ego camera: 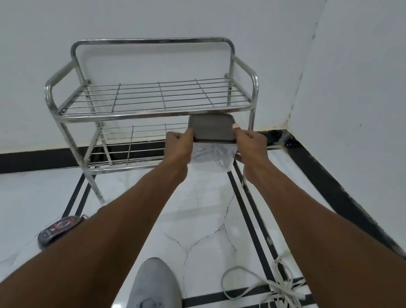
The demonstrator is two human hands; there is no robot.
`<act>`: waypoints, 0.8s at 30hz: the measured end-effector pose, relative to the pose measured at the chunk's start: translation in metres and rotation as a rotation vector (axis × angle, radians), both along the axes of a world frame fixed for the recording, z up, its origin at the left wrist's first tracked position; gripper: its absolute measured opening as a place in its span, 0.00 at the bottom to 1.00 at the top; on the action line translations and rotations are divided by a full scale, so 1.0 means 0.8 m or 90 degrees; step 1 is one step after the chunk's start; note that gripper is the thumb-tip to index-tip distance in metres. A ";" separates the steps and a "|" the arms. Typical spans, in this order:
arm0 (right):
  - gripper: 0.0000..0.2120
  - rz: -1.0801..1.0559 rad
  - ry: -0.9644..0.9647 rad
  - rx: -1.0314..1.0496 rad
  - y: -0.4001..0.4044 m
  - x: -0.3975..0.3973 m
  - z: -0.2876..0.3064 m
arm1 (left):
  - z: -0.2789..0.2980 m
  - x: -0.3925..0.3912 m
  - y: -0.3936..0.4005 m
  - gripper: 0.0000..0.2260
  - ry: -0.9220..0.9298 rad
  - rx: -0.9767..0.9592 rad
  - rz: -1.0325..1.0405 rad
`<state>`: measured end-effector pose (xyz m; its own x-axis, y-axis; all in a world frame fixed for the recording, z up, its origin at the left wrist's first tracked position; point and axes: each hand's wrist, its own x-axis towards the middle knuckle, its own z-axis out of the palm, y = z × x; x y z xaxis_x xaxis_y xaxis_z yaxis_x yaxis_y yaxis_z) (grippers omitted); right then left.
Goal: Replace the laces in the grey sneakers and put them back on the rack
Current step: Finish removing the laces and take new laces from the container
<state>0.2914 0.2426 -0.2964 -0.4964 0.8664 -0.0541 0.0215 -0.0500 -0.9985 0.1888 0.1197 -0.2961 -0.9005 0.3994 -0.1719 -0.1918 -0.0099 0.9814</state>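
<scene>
Head view, looking down along both forearms toward a steel rack (150, 95) standing in the corner of a white-walled room. The left hand (178, 145) and the right hand (248, 144) together hold a grey box (211, 128) at the right end of the rack, level with the gap between the upper and lower shelves. The fingers of each hand curl round one side edge of the box, with the right thumb lying on its top corner. The far end of the box passes under the upper shelf and is hidden there. Below the box hangs a clear plastic bag (213, 156) holding something white; its contents are too blurred to identify, and whether the hands also pinch it cannot be told.

On the marble floor (7, 218), one grey sneaker (155, 295) lies near the bottom edge with its toe pointing toward the rack; its heel is cut off by the frame. A loose white lace (279, 293) lies tangled to the right of the sneaker, partly covered by the right forearm. A dark round object (59, 230) with red markings lies to the left, partly behind the left forearm.
</scene>
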 end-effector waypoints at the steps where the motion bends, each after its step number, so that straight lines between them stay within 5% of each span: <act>1: 0.20 0.002 0.003 0.000 -0.005 0.006 -0.002 | -0.001 0.012 -0.013 0.09 -0.001 0.006 0.006; 8: 0.12 -0.006 -0.023 0.058 -0.083 0.082 -0.027 | -0.019 0.112 -0.114 0.18 0.029 0.040 -0.010; 16: 0.08 0.022 -0.031 0.049 -0.145 0.155 -0.116 | -0.098 0.178 -0.171 0.14 0.036 -0.062 -0.005; 24: 0.07 0.056 -0.223 -0.021 -0.160 0.133 -0.197 | -0.175 0.167 -0.175 0.15 -0.058 -0.187 0.027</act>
